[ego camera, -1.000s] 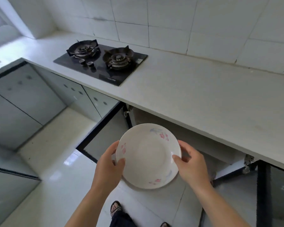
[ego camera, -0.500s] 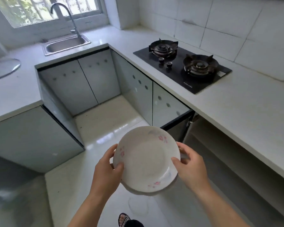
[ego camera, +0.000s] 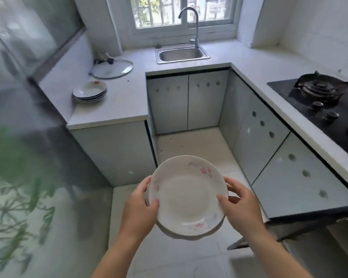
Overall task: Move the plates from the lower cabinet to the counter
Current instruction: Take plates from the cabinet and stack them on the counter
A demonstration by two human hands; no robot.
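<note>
I hold a white plate (ego camera: 189, 195) with pink flower prints level in front of me, above the floor. A second rim shows under it, so it may be more than one plate. My left hand (ego camera: 138, 209) grips its left edge and my right hand (ego camera: 242, 207) grips its right edge. A stack of similar plates (ego camera: 89, 91) sits on the left counter (ego camera: 125, 105), far ahead and to the left. The open lower cabinet door (ego camera: 301, 187) is at my right.
A glass pot lid (ego camera: 112, 69) lies behind the stack. A sink (ego camera: 181, 54) with a tap sits under the window. The gas hob (ego camera: 325, 105) is on the right counter. A tall grey fridge (ego camera: 18, 97) stands at the left. Tiled floor lies between the counters.
The view has swung left from the hob counter to the sink corner and the left counter. Both hands keep the same grip on the plate.
</note>
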